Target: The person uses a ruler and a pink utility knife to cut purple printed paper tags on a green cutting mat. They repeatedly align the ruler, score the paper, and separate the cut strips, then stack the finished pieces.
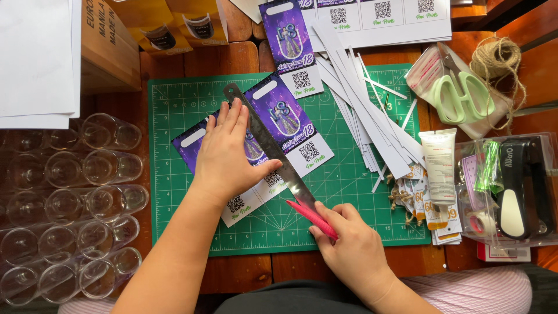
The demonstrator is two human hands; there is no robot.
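My left hand (228, 152) presses flat on a metal ruler (270, 148) that lies diagonally across a sheet of purple printed tags (285, 119) on the green cutting mat (174, 104). My right hand (351, 247) grips a pink craft knife (311, 218), its tip against the ruler's lower end near the mat's front. The ruler runs along the seam between two purple tags.
Clear plastic cups (70, 203) lie stacked at the left. White paper strips (366, 122) pile at the mat's right. Green scissors (462, 96), twine (494, 58), a white tube (440, 166), a stapler box (517, 186) and small tags sit at the right. More printed sheets (383, 20) lie at the back.
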